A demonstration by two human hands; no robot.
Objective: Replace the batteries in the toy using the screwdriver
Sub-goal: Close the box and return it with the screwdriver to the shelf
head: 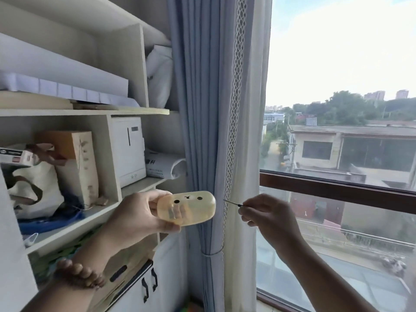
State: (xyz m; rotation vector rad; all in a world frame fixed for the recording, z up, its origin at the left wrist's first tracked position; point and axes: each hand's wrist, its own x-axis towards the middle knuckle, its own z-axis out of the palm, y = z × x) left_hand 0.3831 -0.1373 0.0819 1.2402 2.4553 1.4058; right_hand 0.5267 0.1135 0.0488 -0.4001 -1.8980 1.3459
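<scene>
Shelves [94, 112] and a curtain [202, 109] stand beside a window [337, 181]. The left hand [137, 219] grips the yellow toy [186, 208] in mid-air before the curtain. The right hand [267, 215] pinches the screwdriver [231, 203], its tip just beside the toy, not touching.

Left hand [137, 218]: raised, fingers curled, grip closed. Right hand [267, 212]: raised level with it, fingertips pinched together.

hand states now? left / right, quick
Left hand: closed around the yellow toy, held up in the air.
Right hand: closed, pinching the screwdriver, tip pointing at the toy but not touching it.
</scene>
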